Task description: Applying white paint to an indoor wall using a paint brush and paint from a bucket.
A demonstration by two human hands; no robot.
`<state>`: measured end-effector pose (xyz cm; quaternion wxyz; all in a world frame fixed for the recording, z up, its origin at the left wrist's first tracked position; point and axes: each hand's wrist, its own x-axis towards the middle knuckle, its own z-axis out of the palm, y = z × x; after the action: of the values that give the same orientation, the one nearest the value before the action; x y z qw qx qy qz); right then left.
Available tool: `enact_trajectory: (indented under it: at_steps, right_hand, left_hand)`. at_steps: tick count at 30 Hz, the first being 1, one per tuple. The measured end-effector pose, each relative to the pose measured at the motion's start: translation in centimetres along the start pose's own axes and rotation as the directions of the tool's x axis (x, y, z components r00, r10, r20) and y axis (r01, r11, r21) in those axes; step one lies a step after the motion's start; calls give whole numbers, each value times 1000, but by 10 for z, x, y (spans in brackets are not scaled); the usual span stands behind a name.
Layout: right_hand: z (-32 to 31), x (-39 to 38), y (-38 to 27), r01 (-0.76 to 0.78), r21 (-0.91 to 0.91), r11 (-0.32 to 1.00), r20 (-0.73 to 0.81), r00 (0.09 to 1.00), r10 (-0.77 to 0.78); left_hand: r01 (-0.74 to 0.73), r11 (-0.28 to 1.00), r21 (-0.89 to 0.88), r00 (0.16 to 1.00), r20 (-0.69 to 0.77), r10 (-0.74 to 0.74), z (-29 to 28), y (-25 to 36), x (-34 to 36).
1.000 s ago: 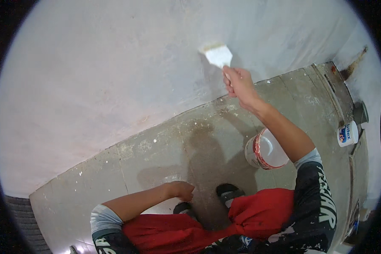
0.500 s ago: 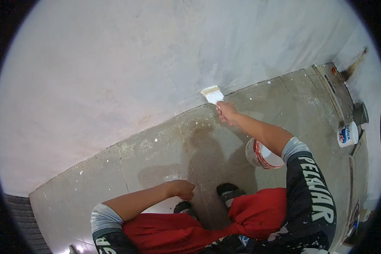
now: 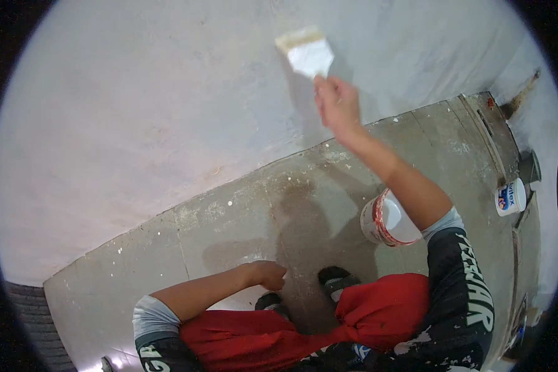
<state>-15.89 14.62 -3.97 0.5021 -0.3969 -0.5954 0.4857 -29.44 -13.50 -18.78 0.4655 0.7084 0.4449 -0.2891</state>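
My right hand [image 3: 338, 105] is closed around the handle of a wide, white-coated paintbrush [image 3: 310, 57]. Its pale bristles meet the wall [image 3: 155, 99], whose whitish surface looks patchy. Over my left thigh, my left hand [image 3: 266, 274] hangs loosely curled, with nothing visible in its fingers. Below my right forearm stands a white bucket [image 3: 372, 222] with a red, paint-smeared rim. White paint shows inside it, and the forearm hides part of its opening.
The grey floor [image 3: 229, 226] carries white paint spots and meets the wall along a slanting line. At the right stand a white tub [image 3: 510, 197] and a dark grey container [image 3: 529, 167]. A ridged dark object [image 3: 34, 319] lies at the lower left.
My right hand has carried the paintbrush upward along the wall, from just above the floor edge. My left hand has stayed where it was.
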Motion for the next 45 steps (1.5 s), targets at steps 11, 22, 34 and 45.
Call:
enact_trajectory:
  at_steps: [11, 22, 34, 45]
  right_hand:
    - [6, -39, 174, -760, -51, 648, -35, 650, 760]
    - [20, -18, -6, -83, 47, 995, -6, 997, 83]
    - [15, -52, 174, -737, -219, 640, -61, 665, 744]
    - [2, -55, 63, -492, 66, 868, 177, 862, 475]
  left_hand:
    - [-11, 1000, 24, 1000, 14, 11, -1, 7, -1]
    - [-20, 998, 63, 997, 75, 15, -3, 4, 1]
    - [-38, 998, 56, 997, 70, 34, -5, 8, 0]
    - [-526, 596, -607, 846, -298, 443, -82, 84, -71]
